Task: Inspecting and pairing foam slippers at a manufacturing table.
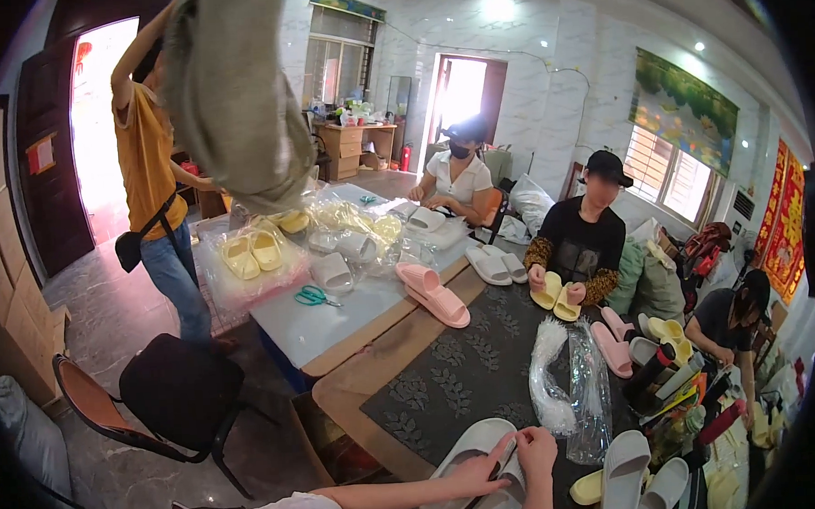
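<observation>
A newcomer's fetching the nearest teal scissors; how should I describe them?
Find the pale table beside the leaf-patterned cloth. Toward its near edge, scissors lie by a grey slide. Teal handles distinguish them from that slide; a similar teal item lies farther back.

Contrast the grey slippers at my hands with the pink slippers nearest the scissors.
The grey slippers are pale grey; the pink slippers are pink. Your left hand and right hand are at the grey slippers; the pink slippers lie untouched. The grey slippers lie nearer you, the pink slippers farther. Both are pairs.
</observation>
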The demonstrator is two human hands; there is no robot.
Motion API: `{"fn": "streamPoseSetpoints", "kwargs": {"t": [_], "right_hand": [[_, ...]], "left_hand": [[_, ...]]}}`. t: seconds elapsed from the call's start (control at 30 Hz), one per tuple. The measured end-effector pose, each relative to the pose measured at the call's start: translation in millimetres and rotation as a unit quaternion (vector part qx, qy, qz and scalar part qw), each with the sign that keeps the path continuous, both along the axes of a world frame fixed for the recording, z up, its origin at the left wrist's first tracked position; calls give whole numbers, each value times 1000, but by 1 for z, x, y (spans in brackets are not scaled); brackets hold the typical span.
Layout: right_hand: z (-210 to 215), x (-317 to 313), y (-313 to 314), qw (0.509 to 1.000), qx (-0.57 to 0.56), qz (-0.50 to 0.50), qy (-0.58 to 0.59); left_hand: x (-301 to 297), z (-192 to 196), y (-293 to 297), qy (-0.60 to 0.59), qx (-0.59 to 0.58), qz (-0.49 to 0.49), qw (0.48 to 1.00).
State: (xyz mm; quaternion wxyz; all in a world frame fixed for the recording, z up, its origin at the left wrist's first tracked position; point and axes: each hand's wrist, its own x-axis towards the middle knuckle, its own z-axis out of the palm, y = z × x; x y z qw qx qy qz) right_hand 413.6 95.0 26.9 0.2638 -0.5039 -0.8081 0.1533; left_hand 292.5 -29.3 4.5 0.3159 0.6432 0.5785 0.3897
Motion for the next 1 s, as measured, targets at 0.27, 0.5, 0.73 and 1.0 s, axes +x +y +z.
{"fn": "streamPoseSetpoints", "kwargs": {"t": [0.27,0.5,0.73,1.0], "right_hand": [[-12,-4,0,964,102,-62,238],[5,1,-5,955,115,-47,271],[-1,12,-3,949,45,-99,296],[-1,11,4,955,79,-106,267]], "left_hand": [[-42,62,2,167,21,94,981],[-49,25,77,293,34,71,953],[-39,19,107,212,-7,33,977],[-36,7,122,99,-61,-28,993]]}}
